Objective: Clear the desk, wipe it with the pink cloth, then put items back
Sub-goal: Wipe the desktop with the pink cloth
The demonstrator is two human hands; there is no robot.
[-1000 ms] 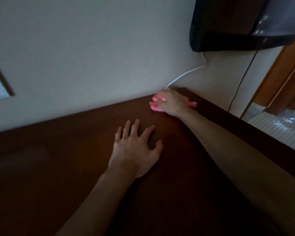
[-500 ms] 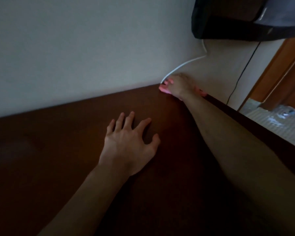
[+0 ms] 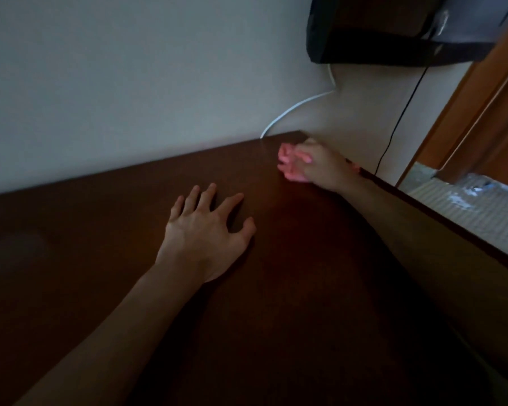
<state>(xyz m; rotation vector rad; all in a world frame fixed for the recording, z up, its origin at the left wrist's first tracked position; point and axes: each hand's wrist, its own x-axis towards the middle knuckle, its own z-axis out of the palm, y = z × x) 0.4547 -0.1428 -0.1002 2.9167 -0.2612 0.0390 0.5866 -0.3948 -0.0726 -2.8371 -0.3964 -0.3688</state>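
- We see the left hand (image 3: 206,232) lying flat on the dark brown surface (image 3: 100,259), fingers spread and holding nothing.
- We see the right hand (image 3: 320,168) bunching the pink cloth (image 3: 288,165) near the far right corner (beside the wall).
- A white cable (image 3: 294,108) runs down the wall.

No readable text, labels, brands, numbers or signs anywhere in the frame.
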